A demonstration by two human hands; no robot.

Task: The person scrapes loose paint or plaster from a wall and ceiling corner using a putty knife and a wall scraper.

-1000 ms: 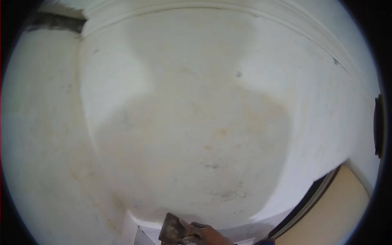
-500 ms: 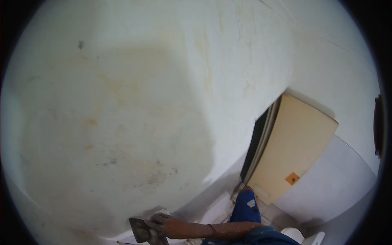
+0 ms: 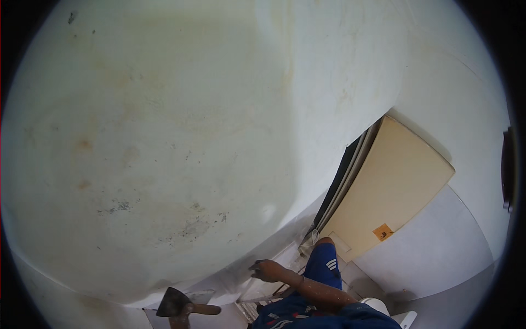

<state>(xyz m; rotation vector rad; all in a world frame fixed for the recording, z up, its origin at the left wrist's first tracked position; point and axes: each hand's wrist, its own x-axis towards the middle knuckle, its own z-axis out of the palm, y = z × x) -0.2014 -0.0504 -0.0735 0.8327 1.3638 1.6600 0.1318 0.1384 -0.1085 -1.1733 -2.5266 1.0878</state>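
Note:
Low in the head view, a scraper [image 3: 174, 302] with a broad dark blade and a tan handle is held up in front of the wall. My left hand [image 3: 179, 321], only partly in the picture at the lower edge, is closed around it. To the right of the scraper and apart from it, my right hand [image 3: 267, 270] reaches leftward with bent, grey-smeared fingers. Its fingers look pinched together; whatever they hold, if anything, is too small to make out. The pale wall [image 3: 219, 137] before me has yellowish stains and grey speckled patches.
At the right, a cream door or panel [image 3: 394, 181] with an orange label leans by a dark narrow opening [image 3: 345, 170]. A slatted rack [image 3: 249, 307] and a white rounded object [image 3: 375, 306] are near my legs. A dark object [image 3: 508, 170] hangs at the far right.
My right hand has come away from the scraper and moved up and right. The scraper has shifted left, its handle now pointing right. The view has tilted, so the wall marks sit differently.

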